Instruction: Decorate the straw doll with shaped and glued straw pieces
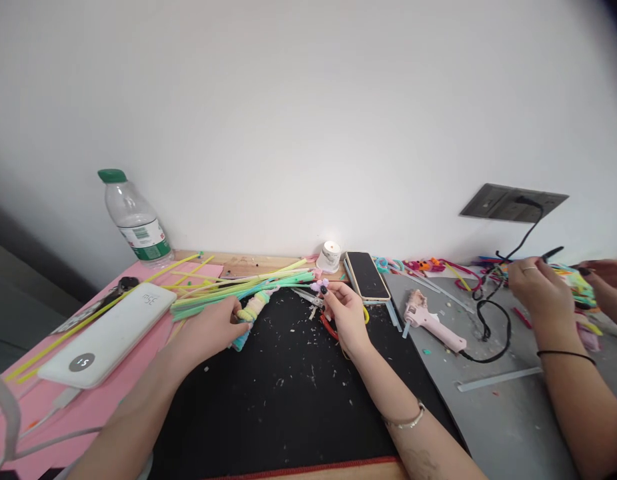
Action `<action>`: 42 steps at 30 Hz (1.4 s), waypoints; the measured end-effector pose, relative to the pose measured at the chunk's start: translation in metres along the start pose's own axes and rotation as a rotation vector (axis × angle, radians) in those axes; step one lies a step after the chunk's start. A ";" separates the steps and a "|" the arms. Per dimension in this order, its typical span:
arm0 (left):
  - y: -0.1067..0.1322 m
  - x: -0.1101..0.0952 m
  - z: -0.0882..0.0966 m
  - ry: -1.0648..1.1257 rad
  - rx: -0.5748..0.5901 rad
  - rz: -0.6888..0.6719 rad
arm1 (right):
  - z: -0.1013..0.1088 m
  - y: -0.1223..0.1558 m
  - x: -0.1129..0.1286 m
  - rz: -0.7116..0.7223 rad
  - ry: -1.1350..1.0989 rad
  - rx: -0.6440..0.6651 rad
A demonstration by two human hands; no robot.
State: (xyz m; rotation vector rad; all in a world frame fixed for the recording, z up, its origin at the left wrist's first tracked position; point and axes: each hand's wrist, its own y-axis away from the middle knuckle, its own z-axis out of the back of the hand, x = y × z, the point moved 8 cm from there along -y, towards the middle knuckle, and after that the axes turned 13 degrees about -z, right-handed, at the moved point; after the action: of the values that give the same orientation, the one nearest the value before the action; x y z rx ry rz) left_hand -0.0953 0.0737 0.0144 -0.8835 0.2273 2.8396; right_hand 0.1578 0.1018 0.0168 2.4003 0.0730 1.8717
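My left hand (pixel 218 328) is closed around a fuzzy pipe-cleaner piece (pixel 255 306) in cream and yellow, with blue fuzz showing beneath the fingers. My right hand (pixel 344 315) pinches a small lilac flower-like piece (pixel 319 286) between thumb and fingertip. Scissors (pixel 329 327) with red and yellow handles lie behind and beneath my right hand, partly hidden by it. Behind my left hand lies a bundle of green, yellow and pale pipe cleaners (pixel 213 298). Both hands are over a black mat (pixel 273 407) strewn with small scraps.
A white power bank (pixel 111 337) and a bottle (pixel 138 220) stand left on pink sheeting. A small white cup (pixel 329 257) and a phone (pixel 367 275) are at the back. Rightward lie a corded pink glue gun (pixel 431 321) and a glue stick (pixel 499 379); another person's hands (pixel 543 300) work there.
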 end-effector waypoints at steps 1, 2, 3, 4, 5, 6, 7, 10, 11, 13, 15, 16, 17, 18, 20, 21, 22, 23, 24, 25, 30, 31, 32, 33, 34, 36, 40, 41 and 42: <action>0.002 -0.003 -0.001 -0.008 0.009 0.039 | 0.000 0.001 0.001 0.004 -0.001 -0.001; 0.003 -0.006 -0.001 -0.003 0.006 0.059 | -0.001 0.001 0.002 0.005 -0.003 -0.001; 0.005 -0.009 -0.002 0.012 0.009 0.073 | -0.001 0.001 0.003 0.005 -0.008 -0.003; 0.006 -0.012 -0.002 0.033 0.008 0.080 | -0.001 0.002 0.003 0.002 -0.014 -0.004; 0.007 -0.014 -0.002 0.063 0.002 0.080 | -0.001 0.002 0.003 -0.003 -0.020 -0.005; 0.008 -0.015 -0.002 0.099 -0.006 0.077 | -0.001 0.002 0.003 -0.008 -0.024 -0.006; 0.009 -0.016 -0.003 0.142 -0.011 0.070 | -0.001 0.003 0.003 -0.013 -0.027 -0.007; 0.012 -0.016 -0.012 0.326 0.014 0.067 | -0.001 0.003 0.003 -0.018 -0.025 -0.015; 0.014 -0.017 -0.018 0.409 0.036 0.074 | -0.001 0.004 0.003 -0.018 -0.025 -0.018; 0.018 -0.019 -0.029 0.607 0.090 0.096 | -0.001 0.004 0.004 -0.020 -0.025 -0.023; 0.021 -0.024 -0.039 0.796 0.142 0.120 | 0.000 0.005 0.004 -0.020 -0.028 -0.025; 0.022 -0.028 -0.043 0.878 0.161 0.125 | 0.000 0.005 0.004 -0.020 -0.031 -0.024; 0.023 -0.032 -0.046 0.950 0.171 0.124 | 0.000 0.004 0.004 -0.019 -0.036 -0.021; 0.022 -0.037 -0.048 1.013 0.173 0.114 | 0.000 0.004 0.004 -0.016 -0.045 -0.015; 0.018 -0.046 -0.050 1.106 0.159 0.085 | 0.001 0.002 0.003 -0.012 -0.068 -0.002; 0.015 -0.050 -0.051 1.135 0.144 0.071 | 0.001 0.001 0.002 -0.012 -0.081 0.003; 0.012 -0.054 -0.052 1.157 0.130 0.056 | 0.002 0.000 0.001 -0.013 -0.094 0.006; 0.008 -0.059 -0.053 1.174 0.117 0.037 | 0.003 -0.001 0.001 -0.013 -0.110 0.007; 0.004 -0.063 -0.055 1.182 0.100 0.020 | 0.004 -0.001 0.001 -0.014 -0.130 0.009; -0.001 -0.066 -0.055 1.179 0.065 0.006 | 0.004 -0.002 0.001 -0.014 -0.153 0.010; -0.030 -0.070 -0.054 1.004 -0.185 -0.116 | 0.004 -0.002 0.005 -0.030 -0.240 0.017; -0.034 -0.069 -0.056 0.972 -0.226 -0.128 | 0.004 -0.001 0.006 -0.035 -0.247 0.021; -0.039 -0.067 -0.059 0.951 -0.258 -0.135 | 0.002 -0.001 0.005 -0.041 -0.251 0.028; -0.042 -0.066 -0.063 0.944 -0.283 -0.147 | 0.001 -0.001 0.005 -0.046 -0.251 0.035; -0.045 -0.064 -0.066 0.931 -0.308 -0.154 | -0.001 0.000 0.003 -0.051 -0.246 0.043; -0.049 -0.062 -0.071 0.897 -0.350 -0.185 | -0.005 0.002 -0.002 -0.066 -0.221 0.057; -0.050 -0.067 -0.076 0.924 -0.405 -0.288 | -0.014 0.007 -0.013 -0.101 -0.142 0.080; -0.050 -0.070 -0.077 0.937 -0.397 -0.308 | -0.016 0.008 -0.015 -0.106 -0.124 0.082; -0.050 -0.072 -0.078 0.946 -0.388 -0.322 | -0.017 0.009 -0.016 -0.108 -0.110 0.083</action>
State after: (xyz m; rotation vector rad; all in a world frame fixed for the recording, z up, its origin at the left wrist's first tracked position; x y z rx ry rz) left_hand 0.0158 0.0996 -0.0130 -2.0623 -0.3489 1.9950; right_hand 0.1368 0.0918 0.0063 2.4932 0.2712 1.7204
